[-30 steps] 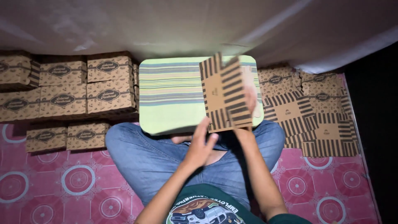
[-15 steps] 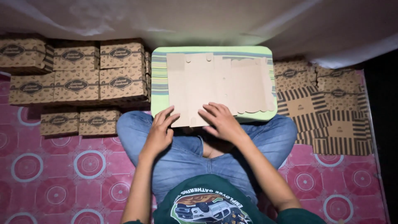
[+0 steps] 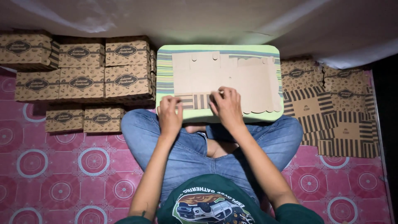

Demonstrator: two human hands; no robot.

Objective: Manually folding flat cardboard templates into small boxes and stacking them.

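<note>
A flat brown cardboard box blank (image 3: 226,76) lies plain side up on a small green striped lap table (image 3: 165,74) over my crossed legs. Its near flap (image 3: 195,101) is folded up toward me and shows black stripes. My left hand (image 3: 170,114) presses the left end of that flap at the table's near edge. My right hand (image 3: 226,105) presses the flap's right end, fingers spread on the cardboard.
Folded brown boxes (image 3: 83,68) with dark oval labels are stacked in rows on the left. A pile of flat striped blanks (image 3: 331,112) lies on the right. A pink patterned floor mat (image 3: 62,174) is under me, and a white cloth (image 3: 207,20) hangs behind.
The blank was held upright a second ago, then laid flat on the table. Since then both hands have folded its near flap up, baring the striped side.
</note>
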